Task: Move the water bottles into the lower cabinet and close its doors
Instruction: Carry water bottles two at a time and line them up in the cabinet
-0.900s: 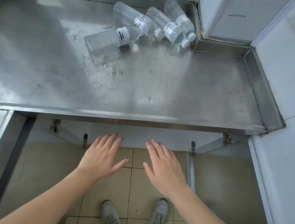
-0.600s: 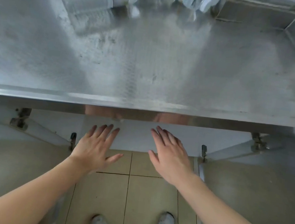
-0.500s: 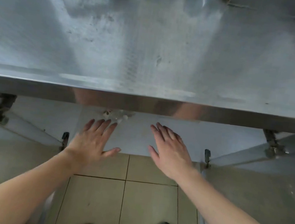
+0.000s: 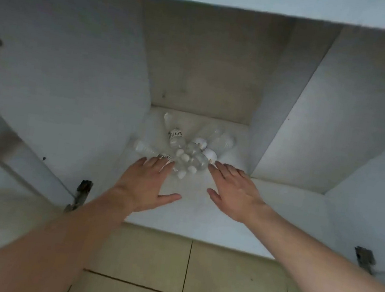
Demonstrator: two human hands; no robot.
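I look into the open lower cabinet point(image 4: 201, 219), a white box with a pale back wall. Several clear water bottles point(image 4: 186, 150) with white caps lie in a loose heap on its floor, toward the back middle. My left hand point(image 4: 145, 186) reaches in palm down with straight fingers, its fingertips at the nearest bottle of the heap. My right hand point(image 4: 234, 192) is stretched out beside it, fingers straight, its fingertips just short of the heap's right side. Neither hand holds anything.
The left door point(image 4: 14, 128) stands open at the left, its hinge point(image 4: 81, 193) at the cabinet's front edge. The right door's hinge point(image 4: 364, 261) shows at the lower right. Beige floor tiles point(image 4: 170, 276) lie in front.
The view has dropped from the steel counter with its bottles to the cabinet's inside. Both hands have moved forward into the cabinet, up to the heap of bottles there.
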